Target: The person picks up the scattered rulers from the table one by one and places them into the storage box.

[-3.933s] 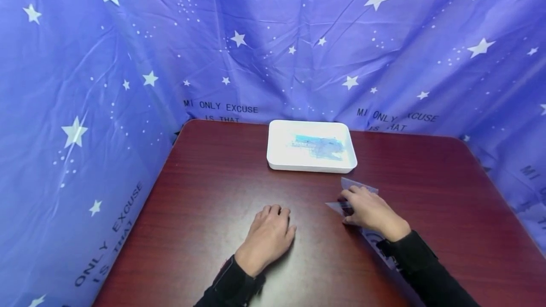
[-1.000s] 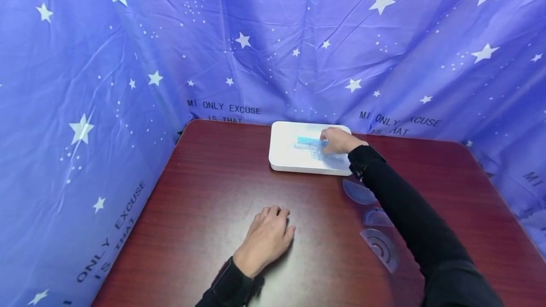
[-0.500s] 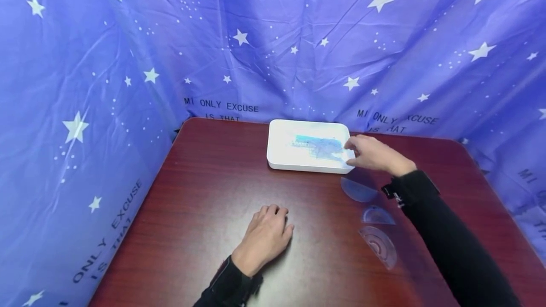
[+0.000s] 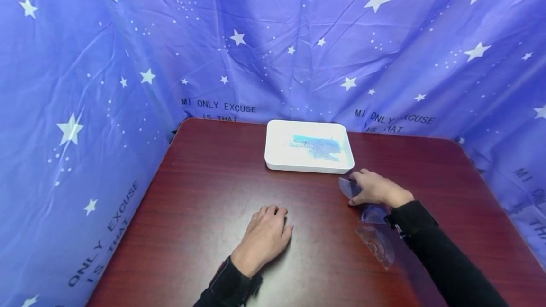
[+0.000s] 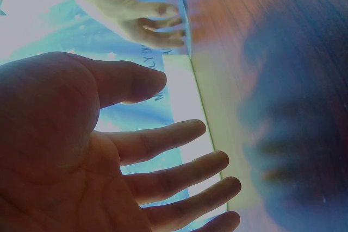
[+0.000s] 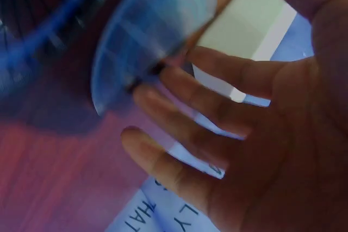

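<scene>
In the head view my right hand (image 4: 375, 188) hovers low over a clear protractor (image 4: 347, 187), the farthest in a column of several. Its fingers are extended and spread along the protractor's straight edge; in the right wrist view the fingertips reach this bluish protractor (image 6: 155, 31), though contact is hard to tell. Closer to me lie a small bluish protractor (image 4: 372, 214), partly behind the wrist, and a clear one with curved cut-outs (image 4: 377, 245). My left hand (image 4: 264, 238) rests on the table at centre, fingers relaxed and holding nothing.
A white tray (image 4: 277, 160) stands at the table's back, with overlapping clear blue plastic pieces (image 4: 320, 147) inside. The reddish-brown table (image 4: 204, 193) meets a blue star-patterned curtain (image 4: 264, 60) behind and at both sides.
My right hand has gone from inside the tray, past its right edge, down to the farthest protractor. The left hand stays where it was. The protractors keep their places.
</scene>
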Demonstrator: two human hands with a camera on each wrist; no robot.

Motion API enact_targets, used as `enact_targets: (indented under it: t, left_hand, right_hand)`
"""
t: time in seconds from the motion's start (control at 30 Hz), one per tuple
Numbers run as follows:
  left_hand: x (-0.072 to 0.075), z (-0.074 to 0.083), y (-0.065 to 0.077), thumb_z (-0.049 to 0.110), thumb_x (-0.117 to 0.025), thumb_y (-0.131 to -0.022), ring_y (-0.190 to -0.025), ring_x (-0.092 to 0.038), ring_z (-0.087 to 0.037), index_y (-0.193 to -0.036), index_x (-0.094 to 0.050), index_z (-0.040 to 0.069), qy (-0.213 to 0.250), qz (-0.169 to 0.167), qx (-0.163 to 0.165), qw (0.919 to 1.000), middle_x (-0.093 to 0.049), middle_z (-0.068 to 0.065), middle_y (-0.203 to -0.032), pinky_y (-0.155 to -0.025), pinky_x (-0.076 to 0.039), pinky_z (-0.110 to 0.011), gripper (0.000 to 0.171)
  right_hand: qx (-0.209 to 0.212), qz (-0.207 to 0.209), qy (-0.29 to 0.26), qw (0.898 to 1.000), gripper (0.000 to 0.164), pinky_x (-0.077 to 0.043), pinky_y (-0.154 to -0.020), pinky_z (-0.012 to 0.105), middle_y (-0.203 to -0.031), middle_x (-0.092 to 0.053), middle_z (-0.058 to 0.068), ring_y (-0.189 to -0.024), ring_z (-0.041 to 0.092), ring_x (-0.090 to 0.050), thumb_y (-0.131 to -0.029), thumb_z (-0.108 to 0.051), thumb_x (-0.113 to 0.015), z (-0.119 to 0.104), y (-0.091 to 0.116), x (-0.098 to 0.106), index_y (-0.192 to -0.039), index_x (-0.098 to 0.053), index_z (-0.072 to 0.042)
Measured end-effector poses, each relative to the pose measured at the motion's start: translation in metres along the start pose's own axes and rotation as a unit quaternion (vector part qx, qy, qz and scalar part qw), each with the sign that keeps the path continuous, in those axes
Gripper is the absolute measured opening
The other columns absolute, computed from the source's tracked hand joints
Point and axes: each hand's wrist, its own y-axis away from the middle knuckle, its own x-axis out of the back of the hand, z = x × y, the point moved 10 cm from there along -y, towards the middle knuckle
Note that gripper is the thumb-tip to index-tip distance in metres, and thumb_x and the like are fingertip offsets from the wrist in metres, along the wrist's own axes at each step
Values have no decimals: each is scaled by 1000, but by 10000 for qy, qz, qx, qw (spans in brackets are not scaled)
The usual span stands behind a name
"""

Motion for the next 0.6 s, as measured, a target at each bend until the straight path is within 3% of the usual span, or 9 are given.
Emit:
enact_targets:
  t: [0.1, 0.33, 0.6]
  left_hand:
    - [0, 0, 0, 33, -68, -105, -124, -65, -33, -135, -70, 6, -7, 4, 3, 10000, -70, -15, -134, -106, -54, -52, 41]
    - [0, -2, 1, 32, -68, -104, -123, -65, -33, -135, -70, 6, 26, 50, -4, 10000, -70, -16, -133, -106, -54, -52, 41]
    - [-1, -3, 0, 32, -68, -105, -124, -65, -33, -136, -70, 6, 11, -21, 18, 10000, -69, -16, -134, -107, -54, -52, 41]
  right_hand:
    - [-163, 35, 93, 9998, 74, -56, -90, 62, -124, -62, 28, -112, 43, -62, -81, -33, -94, 2, -2, -6, -134, -62, 8]
    - [-68, 472, -11, 9989, 52, -56, -83, 56, -106, -63, 17, -97, 33, -60, -79, -24, -95, 5, -7, -8, -114, -65, -1]
    - [-83, 299, -310, 9990, 52, -54, -77, 49, -104, -62, 14, -92, 28, -58, -74, -23, -91, 8, -8, -13, -113, -63, -3]
